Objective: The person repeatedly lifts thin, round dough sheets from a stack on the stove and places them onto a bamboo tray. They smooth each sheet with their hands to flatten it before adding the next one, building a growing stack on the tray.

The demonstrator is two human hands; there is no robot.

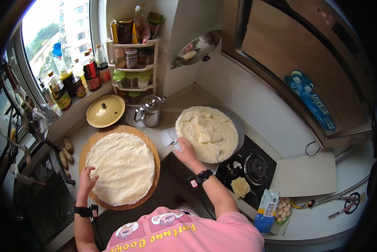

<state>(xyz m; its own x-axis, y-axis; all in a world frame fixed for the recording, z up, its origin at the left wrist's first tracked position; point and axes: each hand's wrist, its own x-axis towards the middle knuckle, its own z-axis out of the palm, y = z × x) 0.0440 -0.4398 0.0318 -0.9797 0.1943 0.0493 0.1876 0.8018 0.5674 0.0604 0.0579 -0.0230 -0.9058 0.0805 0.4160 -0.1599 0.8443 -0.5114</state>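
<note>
My left hand (87, 182) is at the left edge of a large round sheet of rolled dough (120, 167), its fingers apart. That sheet lies flat on a round wooden board (155, 148) and leaves a rim of wood showing. To the right, my right hand (186, 151) is at the lower left edge of a second round of dough (220, 126), which has folded, overlapping pieces on top. This round rests on a grey round plate or pan (241, 138). Something pale lies under my right fingers; whether they grip it cannot be made out.
Behind the board are a yellow pot lid (108, 110) and a steel pot with a spout (152, 113). A gas hob (256, 167) sits right of the pan, with a piece of flatbread (240, 187) on it. Eggs (283, 209) and a blue-white packet (266, 211) are beyond.
</note>
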